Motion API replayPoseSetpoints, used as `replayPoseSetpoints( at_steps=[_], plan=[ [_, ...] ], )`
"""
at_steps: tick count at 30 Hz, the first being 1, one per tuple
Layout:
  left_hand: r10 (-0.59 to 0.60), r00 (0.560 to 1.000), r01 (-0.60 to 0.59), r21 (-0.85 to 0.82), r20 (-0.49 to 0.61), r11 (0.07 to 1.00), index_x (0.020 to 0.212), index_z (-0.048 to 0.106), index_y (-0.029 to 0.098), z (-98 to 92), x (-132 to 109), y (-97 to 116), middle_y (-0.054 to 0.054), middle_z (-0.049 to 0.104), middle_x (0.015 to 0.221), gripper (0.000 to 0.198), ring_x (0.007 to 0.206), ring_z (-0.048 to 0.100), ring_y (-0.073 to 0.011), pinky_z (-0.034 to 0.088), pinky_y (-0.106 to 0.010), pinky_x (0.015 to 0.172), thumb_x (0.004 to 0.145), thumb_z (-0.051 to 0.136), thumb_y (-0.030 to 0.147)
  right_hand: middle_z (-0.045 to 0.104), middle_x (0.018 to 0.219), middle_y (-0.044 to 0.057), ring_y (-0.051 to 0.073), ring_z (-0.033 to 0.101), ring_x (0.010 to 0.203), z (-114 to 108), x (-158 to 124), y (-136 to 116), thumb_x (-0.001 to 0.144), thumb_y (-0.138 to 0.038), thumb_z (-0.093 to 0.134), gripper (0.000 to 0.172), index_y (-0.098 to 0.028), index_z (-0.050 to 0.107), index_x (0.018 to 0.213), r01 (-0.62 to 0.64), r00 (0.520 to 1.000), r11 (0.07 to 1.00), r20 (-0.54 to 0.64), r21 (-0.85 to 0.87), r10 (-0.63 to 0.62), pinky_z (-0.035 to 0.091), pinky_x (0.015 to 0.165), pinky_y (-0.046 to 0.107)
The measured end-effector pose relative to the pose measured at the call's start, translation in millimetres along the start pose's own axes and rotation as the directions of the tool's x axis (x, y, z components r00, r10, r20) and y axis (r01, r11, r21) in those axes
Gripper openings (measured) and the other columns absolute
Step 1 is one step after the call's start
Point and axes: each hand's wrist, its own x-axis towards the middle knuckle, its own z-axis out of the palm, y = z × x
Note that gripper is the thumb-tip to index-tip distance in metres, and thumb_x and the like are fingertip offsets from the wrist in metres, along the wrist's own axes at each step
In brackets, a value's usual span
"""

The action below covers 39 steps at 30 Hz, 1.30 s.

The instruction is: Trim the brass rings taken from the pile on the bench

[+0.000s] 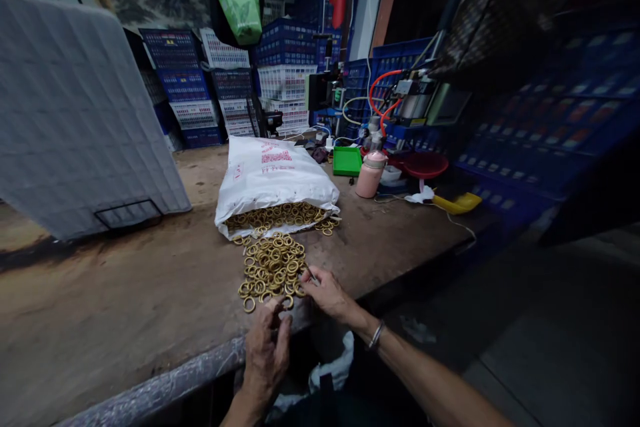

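Note:
A heap of small brass rings [271, 267] lies on the wooden workbench [125, 307], spilling from the open mouth of a white sack [273, 177]. My left hand [267, 350] is at the bench's front edge, its fingers pinched together near a single ring [249, 305] at the heap's near side. My right hand [325, 292] rests at the heap's right edge, fingers curled and pinching a thin pin-like tool or ring that I cannot make out. A bracelet sits on the right wrist.
A pink bottle [371, 174], a green tray [347, 161], a red bowl [425, 164] and a yellow scoop [457, 202] stand at the bench's back right. A grey quilted panel [75, 113] leans at the left. Stacked crates [285, 73] fill the background.

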Motion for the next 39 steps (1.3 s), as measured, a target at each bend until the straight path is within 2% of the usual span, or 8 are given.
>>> replayPoseSetpoints(
  at_steps=[5,10,14,17,22,33,36,39],
  plan=[
    [-0.05,0.994,0.067,-0.187,0.096,0.98,0.109,0.051,0.019,1.4,-3,8,-0.009,0.066,0.099,0.031,0.089,0.063,-0.0192,0.05,-0.03,0.076,0.079,0.045,0.013,0.041,0.053,-0.008,0.004,0.032,0.043,17,-23,-20,0.067,-0.024,0.048,0.007,-0.017,0.046,0.071,-0.208,0.962,0.913,0.241,0.352,0.126,0.025,0.041,0.015],
    [-0.276,0.946,0.316,-0.288,0.173,0.904,0.09,0.061,0.02,-2.6,-11,7,-0.004,0.069,0.082,0.017,0.073,0.064,-0.0173,0.05,-0.027,0.066,0.078,0.049,0.019,0.04,0.05,-0.01,0.002,0.022,0.034,20,-32,-21,0.068,-0.026,0.047,0.011,-0.019,0.045,0.077,-0.395,0.894,0.828,0.372,0.397,0.248,0.014,0.033,0.016],
    [-0.521,0.8,0.599,-0.384,0.297,0.702,0.082,0.061,0.018,-4.4,-6,17,0.001,0.061,0.062,0.014,0.051,0.053,-0.0111,0.043,-0.021,0.051,0.077,0.051,0.027,0.045,0.054,-0.006,0.004,0.035,0.043,19,-35,-17,0.074,-0.034,0.049,0.018,-0.017,0.049,0.073,-0.212,0.954,0.927,0.273,0.31,0.127,0.027,0.041,0.016],
    [-0.629,0.683,0.722,-0.479,0.372,0.5,0.078,0.058,0.017,-3.8,-2,24,0.003,0.054,0.056,0.02,0.043,0.046,-0.0081,0.037,-0.02,0.044,0.073,0.057,0.035,0.049,0.058,-0.004,0.008,0.043,0.055,19,-37,-17,0.075,-0.038,0.05,0.023,-0.016,0.05,0.068,-0.036,0.975,0.975,0.22,0.217,-0.013,0.035,0.053,0.018],
    [-0.704,0.517,0.835,-0.467,0.487,0.291,0.079,0.055,0.015,-2.8,3,25,0.004,0.055,0.054,0.031,0.038,0.045,-0.0064,0.033,-0.018,0.039,0.067,0.061,0.043,0.048,0.054,-0.004,0.007,0.04,0.05,20,-39,-16,0.078,-0.04,0.047,0.027,-0.016,0.048,0.067,-0.104,0.969,0.969,0.243,0.223,0.048,0.033,0.048,0.017],
    [-0.535,0.532,0.824,-0.548,0.656,0.147,0.077,0.055,0.016,-8.3,-5,26,0.003,0.053,0.058,0.026,0.041,0.041,-0.0052,0.034,-0.018,0.042,0.073,0.057,0.041,0.046,0.052,-0.005,0.004,0.036,0.043,19,-41,-15,0.082,-0.041,0.04,0.031,-0.015,0.049,0.067,-0.171,0.946,0.931,0.318,0.324,0.063,0.03,0.044,0.016],
    [-0.539,0.539,0.808,-0.578,0.647,0.114,0.075,0.055,0.016,-9.3,-6,27,0.004,0.05,0.06,0.025,0.043,0.04,-0.0052,0.035,-0.018,0.043,0.073,0.057,0.04,0.049,0.055,-0.003,0.006,0.04,0.046,20,-40,-11,0.085,-0.035,0.034,0.032,-0.014,0.052,0.069,-0.114,0.97,0.969,0.234,0.218,0.062,0.032,0.047,0.017],
    [-0.585,0.515,0.81,-0.58,0.627,0.091,0.075,0.053,0.017,-9.6,-6,28,0.004,0.051,0.059,0.025,0.044,0.041,-0.0057,0.035,-0.019,0.043,0.073,0.057,0.041,0.055,0.062,-0.001,0.009,0.048,0.056,20,-41,-7,0.083,-0.026,0.035,0.023,-0.016,0.053,0.072,0.044,0.99,0.998,0.133,-0.038,-0.038,0.035,0.055,0.019]
  ],
)
